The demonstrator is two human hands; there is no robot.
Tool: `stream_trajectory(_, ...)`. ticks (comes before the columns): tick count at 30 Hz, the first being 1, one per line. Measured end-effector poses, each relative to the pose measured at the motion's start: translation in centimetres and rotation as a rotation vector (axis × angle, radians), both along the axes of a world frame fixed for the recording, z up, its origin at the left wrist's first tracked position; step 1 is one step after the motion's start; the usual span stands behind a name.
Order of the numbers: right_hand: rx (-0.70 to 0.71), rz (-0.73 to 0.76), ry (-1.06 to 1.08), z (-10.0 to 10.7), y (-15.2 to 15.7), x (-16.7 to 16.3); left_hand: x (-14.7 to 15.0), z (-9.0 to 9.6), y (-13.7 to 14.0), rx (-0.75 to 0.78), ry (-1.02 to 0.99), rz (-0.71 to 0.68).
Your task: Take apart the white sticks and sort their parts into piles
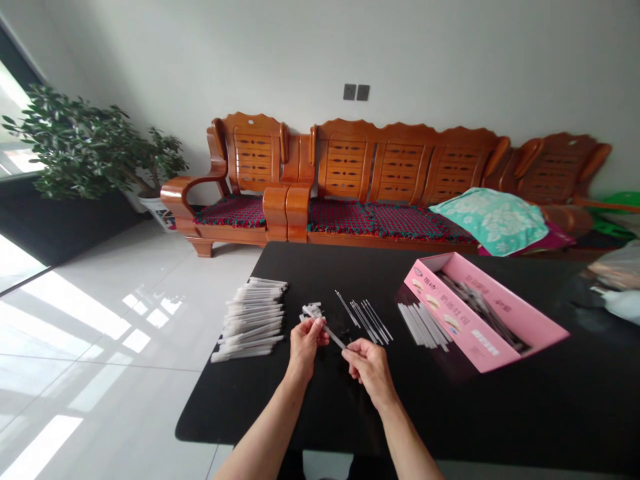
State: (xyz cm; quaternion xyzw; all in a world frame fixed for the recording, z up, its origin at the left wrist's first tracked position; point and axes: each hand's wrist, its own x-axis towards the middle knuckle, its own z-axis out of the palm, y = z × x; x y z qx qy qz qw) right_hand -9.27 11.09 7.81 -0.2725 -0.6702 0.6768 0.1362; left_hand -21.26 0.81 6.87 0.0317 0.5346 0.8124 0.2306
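Note:
Between my two hands is a slim grey pen-like tube, tilted down to the right. My left hand pinches its far left end. The fingers of my right hand close on its lower right end. Just beyond my left hand lies a small heap of short whitish pieces, partly hidden by the fingers. Several thin rods like pen refills lie right of the heap. Some tiny dark pieces sit near the held tube.
At the left table edge lies a long pile of frosted white tubes. Several grey tubes rest beside a pink box holding dark sticks. A wooden sofa stands behind the black table; a plastic bag lies far right.

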Motion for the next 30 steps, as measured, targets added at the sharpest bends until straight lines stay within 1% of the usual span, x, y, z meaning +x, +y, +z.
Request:
stream_trajectory(2,-0.025,0.004,-0.007,-0.1,0.0,0.1,0.0,0.0,0.0,0.004,-0.005,0.002)
stream_trajectory(7,-0.111,0.08,-0.004,-0.8,-0.3,0.0,-0.3,0.0,-0.1,0.006,-0.012,-0.006)
stream_trajectory(11,-0.071,0.066,0.037,-0.9,-0.2,0.1,-0.1,0.0,-0.2,-0.004,-0.01,-0.011)
stream_trajectory(13,0.007,0.069,0.027,-0.7,0.0,0.2,0.1,-0.1,-0.1,-0.005,-0.003,0.001)
stream_trajectory(16,0.244,0.064,0.04,-0.7,0.5,0.7,0.0,-0.3,-0.1,-0.008,0.004,0.042)
stream_trajectory(19,0.448,0.026,0.049,-1.7,1.3,1.1,-0.5,-0.3,-0.3,-0.003,-0.006,0.104)
stream_trajectory(23,0.625,-0.11,0.0,-3.6,1.9,1.1,-1.0,-0.4,-0.4,0.02,-0.013,0.122)
stream_trajectory(25,0.736,-0.152,-0.059,-4.2,1.8,0.7,-0.9,-0.5,-0.4,0.024,-0.02,0.119)
stream_trajectory(28,0.868,-0.165,-0.166,-4.1,1.3,0.1,-0.7,-0.6,-0.3,0.033,-0.024,0.112)
stream_trajectory(30,0.893,-0.172,-0.188,-3.7,0.9,-0.1,-0.7,-0.6,-0.3,0.037,-0.023,0.111)
